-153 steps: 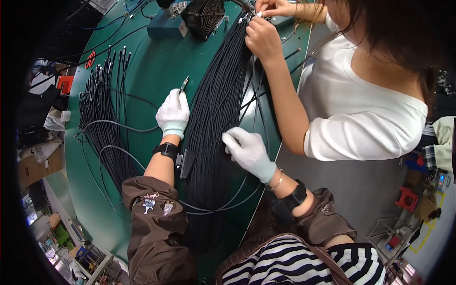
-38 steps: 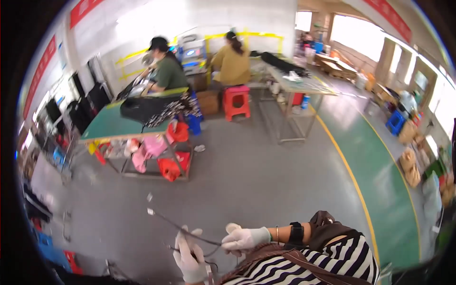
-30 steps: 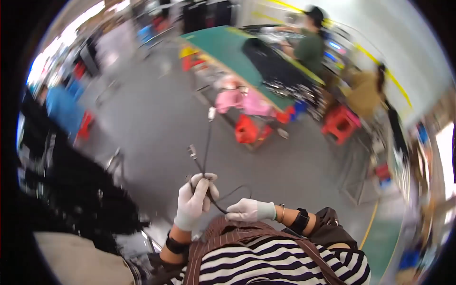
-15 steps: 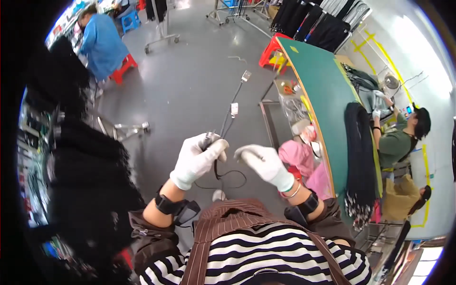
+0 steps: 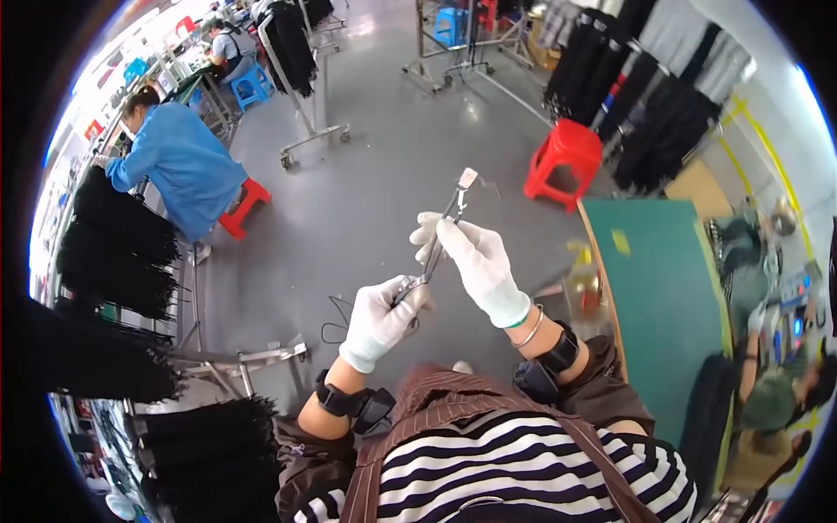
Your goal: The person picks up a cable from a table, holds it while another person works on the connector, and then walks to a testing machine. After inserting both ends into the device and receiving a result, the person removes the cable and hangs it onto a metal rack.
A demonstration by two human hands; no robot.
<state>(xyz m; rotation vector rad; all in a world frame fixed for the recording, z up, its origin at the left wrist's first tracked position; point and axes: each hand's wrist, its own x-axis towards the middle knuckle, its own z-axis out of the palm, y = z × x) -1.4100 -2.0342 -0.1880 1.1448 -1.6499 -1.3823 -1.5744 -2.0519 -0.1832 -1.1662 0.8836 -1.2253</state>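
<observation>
The left hand (image 5: 382, 319) is closed around the near end of a thin black cable (image 5: 433, 248), while the right hand (image 5: 475, 261) pinches it further up, its connector tip (image 5: 466, 179) pointing far. The step looks best done by keeping the cable taut between both hands, above the grey floor (image 5: 366, 187).

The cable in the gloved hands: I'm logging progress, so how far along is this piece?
Done: one thin black cable is separated out and lifted clear of any bench. In hand: the left hand pinches its lower part, the right hand runs along it below the pale connector end. Left: it has not been set down; the racks of hanging black cables and the green table stand apart from it.
</observation>
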